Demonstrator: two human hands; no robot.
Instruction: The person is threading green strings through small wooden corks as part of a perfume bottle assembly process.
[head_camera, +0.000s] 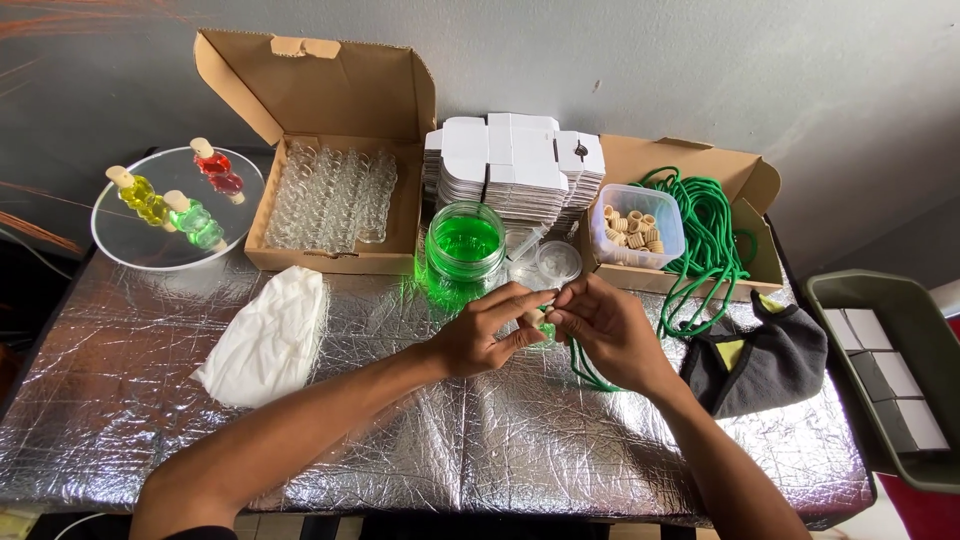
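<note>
My left hand (487, 330) and my right hand (608, 330) meet over the middle of the foil-covered table (400, 440). Between their fingertips I pinch a small bottle with green liquid (545, 328), mostly hidden by the fingers. A green cord (585, 372) hangs from under my right hand down to the table. Just beyond the hands stands a clear jar of green liquid (464, 246) and a small clear cup (556, 262).
At the back are an open cardboard box of small glass bottles (330, 195), a stack of flat white cartons (515, 165), a tub of corks (636, 227) and coiled green cord (705, 235). A mirror with three filled bottles (178, 205), white cloth (268, 335), dark cloth (760, 355), green tray (890, 375).
</note>
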